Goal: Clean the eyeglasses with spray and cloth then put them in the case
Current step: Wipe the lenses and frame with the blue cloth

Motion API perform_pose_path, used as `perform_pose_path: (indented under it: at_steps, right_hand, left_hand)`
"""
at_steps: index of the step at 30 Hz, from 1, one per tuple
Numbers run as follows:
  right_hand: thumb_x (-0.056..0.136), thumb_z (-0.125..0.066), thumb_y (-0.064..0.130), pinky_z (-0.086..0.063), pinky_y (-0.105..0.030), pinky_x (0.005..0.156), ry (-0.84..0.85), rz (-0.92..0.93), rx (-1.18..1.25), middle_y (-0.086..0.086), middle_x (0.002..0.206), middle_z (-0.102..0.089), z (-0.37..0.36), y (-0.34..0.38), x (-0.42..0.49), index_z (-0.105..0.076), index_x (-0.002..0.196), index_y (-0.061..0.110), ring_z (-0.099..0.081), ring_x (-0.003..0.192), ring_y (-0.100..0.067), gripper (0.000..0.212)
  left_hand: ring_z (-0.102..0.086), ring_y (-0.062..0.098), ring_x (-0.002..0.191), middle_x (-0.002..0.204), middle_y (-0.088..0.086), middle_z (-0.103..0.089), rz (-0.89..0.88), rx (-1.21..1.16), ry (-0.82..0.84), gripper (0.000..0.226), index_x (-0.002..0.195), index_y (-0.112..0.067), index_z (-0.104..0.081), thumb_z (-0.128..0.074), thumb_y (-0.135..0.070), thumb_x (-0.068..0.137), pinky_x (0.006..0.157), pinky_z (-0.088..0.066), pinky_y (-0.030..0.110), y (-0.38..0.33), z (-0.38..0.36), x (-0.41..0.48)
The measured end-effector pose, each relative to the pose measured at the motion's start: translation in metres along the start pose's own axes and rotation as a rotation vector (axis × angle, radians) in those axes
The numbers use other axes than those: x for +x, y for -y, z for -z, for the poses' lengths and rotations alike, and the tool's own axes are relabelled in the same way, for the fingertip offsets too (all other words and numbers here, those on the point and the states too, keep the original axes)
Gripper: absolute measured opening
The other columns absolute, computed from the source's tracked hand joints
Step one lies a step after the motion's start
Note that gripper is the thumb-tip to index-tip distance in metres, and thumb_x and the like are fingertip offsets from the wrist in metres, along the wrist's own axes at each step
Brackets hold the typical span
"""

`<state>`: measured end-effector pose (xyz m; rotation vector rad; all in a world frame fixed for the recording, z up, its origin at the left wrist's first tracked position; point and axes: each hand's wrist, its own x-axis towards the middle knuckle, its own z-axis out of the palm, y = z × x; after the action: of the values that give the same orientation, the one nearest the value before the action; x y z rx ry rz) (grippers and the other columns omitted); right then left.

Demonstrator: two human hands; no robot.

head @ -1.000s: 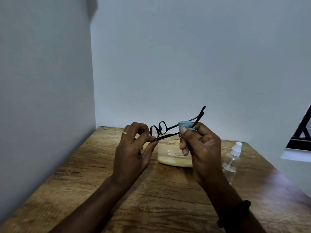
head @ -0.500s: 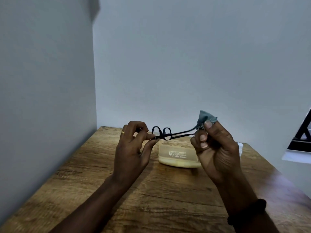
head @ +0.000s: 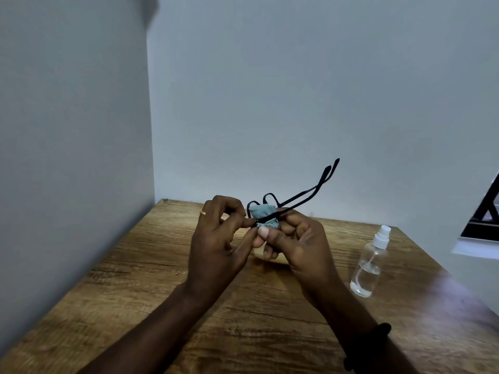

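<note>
Both hands raised above a wooden table (head: 151, 298), set in a corner between two plain pale walls. Left hand (head: 216, 247), gold ring (head: 202, 212) on one finger, pinches the front of the black-framed eyeglasses (head: 294, 198) between thumb and fingertips at the near lens rim. Right hand (head: 299, 247) is closed around a bunched grey-blue cleaning cloth (head: 266, 218), thumb pressing the cloth against the frame front; the cloth covers one lens, so which lens surface it touches cannot be made out. Eyeglasses held in the air, clear of the table, temples unfolded and angled up and to the right, tips close together against the back wall. Second lens rim shows as a dark loop just above the cloth. A pale yellow eyeglasses case (head: 270, 259) lies on the table directly behind and below the hands; only a sliver of its edge shows, so open or closed cannot be told. Clear plastic spray bottle (head: 368, 265) with a white nozzle stands upright on the table to the right, apart from the hands, a little liquid in its bottom. Dark band (head: 378, 338) on the right wrist. Dark-framed fixture at the right edge, cropped.
</note>
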<state>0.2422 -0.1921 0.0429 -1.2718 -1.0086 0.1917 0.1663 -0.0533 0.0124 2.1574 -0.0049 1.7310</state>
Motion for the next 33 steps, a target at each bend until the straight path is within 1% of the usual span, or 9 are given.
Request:
perform_pose_path:
  at_steps: [5, 9, 14, 19, 23, 25, 28, 30, 33]
  right_hand:
    - [0.093, -0.066, 0.004, -0.047, -0.029, 0.05, -0.077, 0.06, -0.032, -0.01, 0.06, -0.064, -0.001, 0.0, -0.001, -0.072, 0.101, 0.003, -0.055, 0.052, -0.024, 0.011]
    - [0.092, -0.065, 0.001, -0.045, -0.027, 0.048, -0.106, 0.102, 0.004, -0.011, 0.057, -0.06, 0.004, 0.009, 0.0, -0.073, 0.095, 0.003, -0.051, 0.048, -0.02, 0.008]
    - [0.083, -0.066, 0.014, -0.042, -0.022, 0.047, -0.189, 0.093, 0.211, -0.008, 0.054, -0.053, 0.023, 0.024, 0.006, -0.074, 0.081, 0.014, -0.047, 0.048, -0.015, 0.008]
    - [0.076, -0.07, 0.023, -0.038, -0.019, 0.046, -0.241, 0.058, 0.374, -0.002, 0.058, -0.05, 0.039, 0.03, 0.011, -0.072, 0.091, 0.007, -0.044, 0.049, -0.01, 0.023]
    - [0.089, -0.061, 0.014, -0.042, -0.018, 0.05, -0.35, 0.073, 0.533, 0.003, 0.066, -0.058, 0.048, 0.034, 0.014, -0.067, 0.09, 0.01, -0.052, 0.057, -0.006, 0.007]
    - [0.095, -0.06, 0.01, -0.045, -0.019, 0.052, -0.425, 0.081, 0.295, 0.001, 0.066, -0.062, 0.052, 0.031, 0.014, -0.068, 0.094, 0.009, -0.054, 0.057, -0.009, 0.008]
    - [0.096, -0.064, 0.009, -0.048, -0.019, 0.055, -0.449, 0.119, -0.328, 0.0, 0.071, -0.071, 0.046, 0.013, 0.013, -0.074, 0.107, 0.017, -0.06, 0.055, -0.007, 0.017]
    - [0.096, -0.063, 0.019, -0.057, -0.025, 0.067, -0.35, 0.152, -0.578, 0.005, 0.086, -0.076, 0.037, 0.001, 0.011, -0.073, 0.116, 0.025, -0.068, 0.07, -0.003, 0.023]
    - [0.096, -0.053, 0.033, -0.058, -0.035, 0.079, -0.185, 0.217, -0.863, 0.005, 0.102, -0.078, 0.024, -0.007, 0.008, -0.066, 0.132, 0.025, -0.072, 0.086, -0.012, 0.039]
  left_hand:
    - [-0.054, 0.013, 0.095, 0.104, -0.003, -0.052, -0.034, 0.007, 0.006, 0.017, 0.094, -0.004, -0.07, -0.07, -0.02, 0.09, 0.068, -0.054, 0.028, -0.005, -0.004, -0.002]
    - [-0.054, 0.012, 0.092, 0.099, 0.003, -0.057, -0.024, 0.04, 0.007, 0.013, 0.088, -0.004, -0.072, -0.08, -0.014, 0.086, 0.077, -0.044, 0.012, -0.006, -0.004, 0.0]
    - [-0.057, 0.016, 0.096, 0.104, 0.003, -0.062, 0.013, 0.046, 0.037, 0.011, 0.086, -0.008, -0.075, -0.085, -0.009, 0.081, 0.085, -0.036, 0.007, 0.006, 0.002, 0.003]
    - [-0.059, 0.02, 0.105, 0.115, 0.001, -0.065, 0.034, -0.011, 0.064, 0.009, 0.084, -0.009, -0.075, -0.084, -0.008, 0.083, 0.085, -0.039, 0.012, 0.008, 0.002, 0.005]
    - [-0.06, 0.021, 0.104, 0.111, 0.0, -0.064, 0.07, -0.047, 0.03, 0.01, 0.084, -0.009, -0.074, -0.083, -0.01, 0.084, 0.084, -0.047, 0.026, 0.012, 0.002, 0.005]
    - [-0.061, 0.022, 0.103, 0.107, -0.002, -0.061, 0.167, -0.129, -0.01, 0.011, 0.084, -0.009, -0.071, -0.082, -0.012, 0.086, 0.078, -0.053, 0.038, 0.014, 0.0, 0.005]
    - [-0.063, 0.023, 0.101, 0.103, -0.003, -0.059, 0.32, -0.247, -0.069, 0.015, 0.081, -0.01, -0.067, -0.081, -0.015, 0.087, 0.072, -0.057, 0.041, 0.011, -0.002, 0.006]
    - [-0.064, 0.022, 0.1, 0.102, -0.002, -0.059, 0.382, -0.296, -0.089, 0.016, 0.08, -0.012, -0.066, -0.081, -0.014, 0.087, 0.072, -0.057, 0.037, 0.009, -0.001, 0.007]
    - [-0.064, 0.018, 0.098, 0.1, -0.003, -0.059, 0.428, -0.317, -0.094, 0.015, 0.08, -0.014, -0.066, -0.08, -0.014, 0.086, 0.072, -0.055, 0.03, 0.007, 0.001, 0.009]
